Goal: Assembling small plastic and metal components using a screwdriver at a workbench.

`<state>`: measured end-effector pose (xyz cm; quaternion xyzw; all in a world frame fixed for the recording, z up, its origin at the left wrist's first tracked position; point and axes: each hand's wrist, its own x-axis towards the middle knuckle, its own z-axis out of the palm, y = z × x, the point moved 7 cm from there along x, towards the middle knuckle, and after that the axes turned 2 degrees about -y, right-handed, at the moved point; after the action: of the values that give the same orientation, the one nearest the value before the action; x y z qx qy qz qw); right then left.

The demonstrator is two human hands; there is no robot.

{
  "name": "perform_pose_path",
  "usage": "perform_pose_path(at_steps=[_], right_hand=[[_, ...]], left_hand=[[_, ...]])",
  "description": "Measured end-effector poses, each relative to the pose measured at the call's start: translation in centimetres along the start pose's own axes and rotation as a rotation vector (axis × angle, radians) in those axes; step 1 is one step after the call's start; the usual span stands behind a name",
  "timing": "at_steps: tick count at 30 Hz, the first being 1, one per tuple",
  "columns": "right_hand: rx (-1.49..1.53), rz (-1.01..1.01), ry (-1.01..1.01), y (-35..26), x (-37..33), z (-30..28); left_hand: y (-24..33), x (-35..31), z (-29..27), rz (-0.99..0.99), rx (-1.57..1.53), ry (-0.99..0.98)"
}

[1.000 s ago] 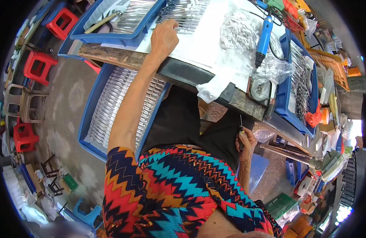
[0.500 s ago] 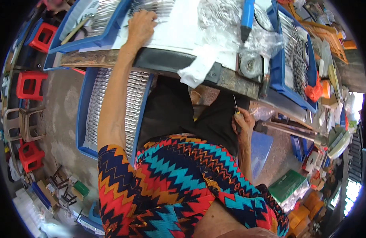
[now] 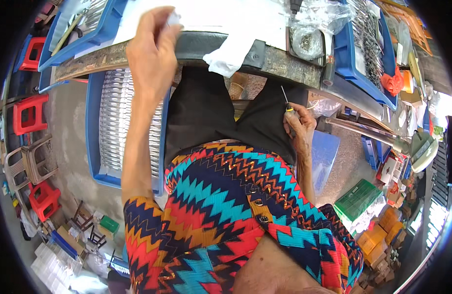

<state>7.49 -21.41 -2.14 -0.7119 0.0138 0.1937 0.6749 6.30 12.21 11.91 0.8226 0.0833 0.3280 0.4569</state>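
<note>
My left hand (image 3: pixel 154 49) is raised over the near edge of the workbench. Its thumb and fingers are pinched on a small pale, shiny piece (image 3: pixel 174 18), too blurred to name. Low by my right thigh, my right hand (image 3: pixel 301 123) is closed round a small screwdriver (image 3: pixel 289 110) with a yellow-banded handle, its thin shaft pointing up and away. Below my left forearm stands a blue tray (image 3: pixel 92 147) lined with rows of shiny metal parts (image 3: pixel 115 122), partly covered by the arm.
White paper (image 3: pixel 201 14) covers the bench top. A white cloth (image 3: pixel 231 54) hangs over its edge. Blue bins of metal parts stand at the left (image 3: pixel 83 49) and right (image 3: pixel 347 59). A dish of small parts (image 3: pixel 307 44) sits near the right bin. Red stools (image 3: pixel 29 112) line the left.
My left hand has come back toward me from the metal parts on the bench, now with a small piece in its fingers. The view has shifted; my right hand still holds the screwdriver.
</note>
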Motion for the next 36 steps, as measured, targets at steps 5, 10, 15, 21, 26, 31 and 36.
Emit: perform_pose_path(at_steps=[5, 10, 15, 21, 26, 31, 36], right_hand=[[-0.081, 0.041, -0.025, -0.7, -0.5, 1.0], [-0.054, 0.007, -0.143, -1.6, -0.8, 3.6], [-0.032, 0.024, -0.213, -3.1, -0.9, 5.6], [0.026, 0.035, -0.28, -4.4, -0.3, 7.0], [-0.175, -0.071, -0.258, -6.3, 0.5, 8.5], [-0.238, -0.15, -0.237, -7.4, 0.7, 9.2], [-0.283, -0.178, -0.242, -7.6, 0.8, 9.3]], left_hand=[[-0.6, -6.7, 3.5, -0.514, -0.587, -0.197], [-1.8, -9.5, 7.1, -0.617, -0.693, -0.337], [-2.8, -9.5, 8.4, -0.609, -0.663, -0.331], [-3.2, -9.3, 8.7, -0.56, -0.535, -0.316], [-3.4, -9.3, 9.0, -0.541, -0.526, -0.338], [-3.4, -9.2, 8.9, -0.563, -0.461, -0.324], [-3.4, -9.2, 9.1, -0.512, -0.411, -0.312]])
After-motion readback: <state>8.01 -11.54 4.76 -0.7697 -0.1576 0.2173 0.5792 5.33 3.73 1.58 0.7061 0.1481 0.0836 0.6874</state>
